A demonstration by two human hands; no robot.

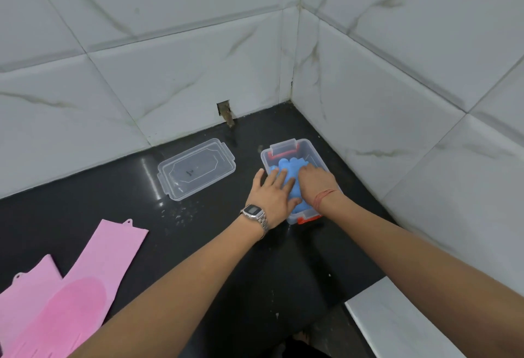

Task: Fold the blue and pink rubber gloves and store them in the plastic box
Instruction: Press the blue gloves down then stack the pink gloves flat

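Note:
A clear plastic box (307,146) with orange clips stands on the black counter near the tiled corner. Folded blue rubber gloves (292,169) lie inside it. My left hand (273,191), with a metal watch on its wrist, presses flat on the gloves at the box's left side. On the right side, my right hand (316,184), a red thread round its wrist, pushes down on the same gloves. Both hands touch the gloves with fingers spread over them. Two pink rubber gloves (71,289) lie flat and unfolded at the counter's near left.
The box's clear lid (195,169) lies upside down on the black counter (198,238), left of the box. White marble-look tiled walls (397,102) close in behind and to the right. A white ledge (397,326) sits at the near right.

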